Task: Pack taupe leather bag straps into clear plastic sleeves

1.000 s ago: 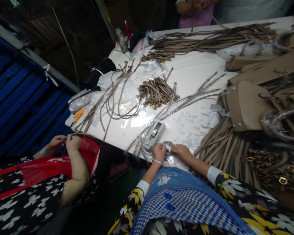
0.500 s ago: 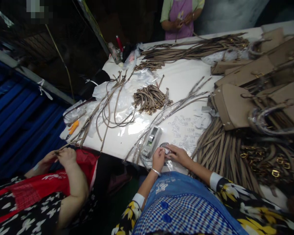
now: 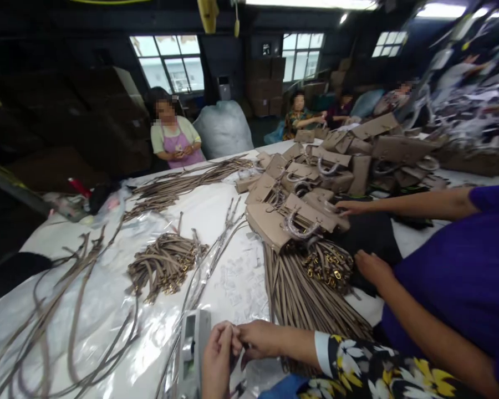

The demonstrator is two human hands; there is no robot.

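Note:
My left hand [image 3: 218, 354] and my right hand [image 3: 261, 339] meet at the table's near edge, fingertips pinched together. Whatever lies between them is too small and covered to make out. Just left of my left hand stands a grey tape dispenser [image 3: 189, 374]. Crumpled clear plastic [image 3: 261, 372] lies under my right wrist. Beyond my hands, small printed labels [image 3: 243, 282] are spread over the white table. Long taupe straps [image 3: 295, 293] fan out to the right of them.
A pile of short straps with buckles [image 3: 162, 263] sits left of centre. Taupe handbags [image 3: 270, 224] with wrapped handles are heaped to the right. A co-worker in blue [image 3: 436, 260] reaches in from the right; another in a purple apron [image 3: 178, 147] stands across the table.
The view has swung up and to the right. The co-worker in red has left the picture, and the one in blue has come into it. My hands stay together.

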